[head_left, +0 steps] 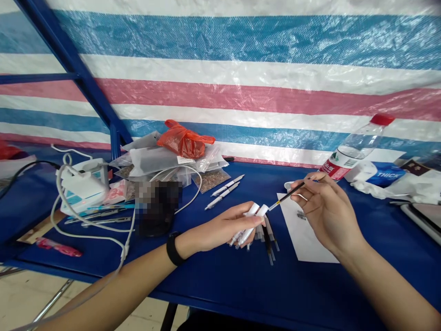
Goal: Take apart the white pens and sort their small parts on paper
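My left hand [227, 226] is shut around several white pen barrels [250, 224], their ends sticking out past my fingers. My right hand [327, 211] pinches a thin black pen refill [285, 196] with a yellow band between thumb and fingers. Its lower end reaches the end of a white barrel, and I cannot tell whether it is inside. Below my hands, several dark refills [268, 241] lie on the blue table [241, 285]. My right hand is above a white paper sheet [306, 239] bearing small metal parts [301, 214]. Two assembled white pens [223, 191] lie beyond my left hand.
A water bottle [358, 147] and a blue-and-white "THICK" packet [381, 175] stand at the far right. At the far left are a white cabled device [82, 188], a pixelated object [156, 207], plastic bags, and a red bag [184, 140]. Striped tarp backs the table.
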Tool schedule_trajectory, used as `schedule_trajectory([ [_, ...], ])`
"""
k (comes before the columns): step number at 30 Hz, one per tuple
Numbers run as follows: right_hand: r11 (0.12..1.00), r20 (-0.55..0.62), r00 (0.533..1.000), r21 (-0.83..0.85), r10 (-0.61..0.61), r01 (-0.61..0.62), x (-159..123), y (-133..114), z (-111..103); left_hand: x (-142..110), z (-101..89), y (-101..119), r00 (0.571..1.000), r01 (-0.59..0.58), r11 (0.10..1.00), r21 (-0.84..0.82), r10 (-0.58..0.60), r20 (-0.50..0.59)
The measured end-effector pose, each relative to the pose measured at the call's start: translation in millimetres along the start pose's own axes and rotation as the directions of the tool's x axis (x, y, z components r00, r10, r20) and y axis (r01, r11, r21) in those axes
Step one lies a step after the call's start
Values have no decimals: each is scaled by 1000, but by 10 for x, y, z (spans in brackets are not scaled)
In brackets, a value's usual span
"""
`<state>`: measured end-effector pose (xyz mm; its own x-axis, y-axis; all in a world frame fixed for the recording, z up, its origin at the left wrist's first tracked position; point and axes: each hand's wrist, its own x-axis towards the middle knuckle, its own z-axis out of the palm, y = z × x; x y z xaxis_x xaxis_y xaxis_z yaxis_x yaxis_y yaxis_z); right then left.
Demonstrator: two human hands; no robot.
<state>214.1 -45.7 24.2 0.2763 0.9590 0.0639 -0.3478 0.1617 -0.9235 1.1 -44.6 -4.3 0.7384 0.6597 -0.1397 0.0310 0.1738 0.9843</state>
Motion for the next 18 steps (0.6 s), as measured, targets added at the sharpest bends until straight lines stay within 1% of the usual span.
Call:
schedule_trajectory([
  [3, 999, 69, 996, -13, -49, 50, -21, 8, -1, -11, 0, -1, 1000, -9, 998, 58, 8, 17],
  [6, 995, 121, 989, -25, -91, 94, -35, -9, -12, -8, -3, -20, 999, -35, 997, 73, 33, 22],
  [7, 993, 118, 987, -19, -112, 115, -37, -20, -17, -6, -4, -24, 999, -43, 996, 77, 41, 23],
  [11, 974, 47, 973, -2, -227, 228, -37, -59, -34, -7, -9, -30, 997, -68, 992, 109, 64, 37],
  [13, 975, 64, 974, -38, -218, 221, -38, -59, -34, -6, -12, -36, 996, -84, 985, 151, 79, 39],
  [16, 984, 126, 982, -95, -140, 153, -38, -55, -37, -4, -13, -45, 995, -99, 972, 212, 98, 13],
  [18, 984, 156, 981, -117, -117, 136, -39, -52, -48, -4, -10, -37, 994, -108, 966, 234, 113, -8],
])
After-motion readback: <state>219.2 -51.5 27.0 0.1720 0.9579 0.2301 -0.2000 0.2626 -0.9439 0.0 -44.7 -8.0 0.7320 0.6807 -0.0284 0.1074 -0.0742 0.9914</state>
